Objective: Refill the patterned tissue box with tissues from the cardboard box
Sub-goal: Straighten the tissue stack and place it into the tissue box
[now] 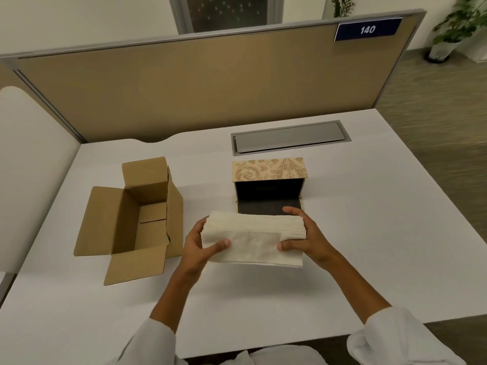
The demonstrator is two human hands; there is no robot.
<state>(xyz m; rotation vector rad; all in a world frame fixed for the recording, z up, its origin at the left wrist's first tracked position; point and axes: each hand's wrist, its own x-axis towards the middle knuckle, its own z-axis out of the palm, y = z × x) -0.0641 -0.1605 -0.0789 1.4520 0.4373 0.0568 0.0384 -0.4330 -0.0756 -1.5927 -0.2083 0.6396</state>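
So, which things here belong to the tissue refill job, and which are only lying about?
Belong to the job:
- tissue stack, held by left hand and right hand
- patterned tissue box, open
- cardboard box, open

Only lying about:
- grey cable cover
- number sign
- potted plant

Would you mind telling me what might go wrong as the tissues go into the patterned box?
The tissue stack is held only at its ends by the left hand and right hand, so the loose bottom sheets may sag or slip out. The stack looks about as wide as the patterned tissue box opening, so its edges could catch and crumple.
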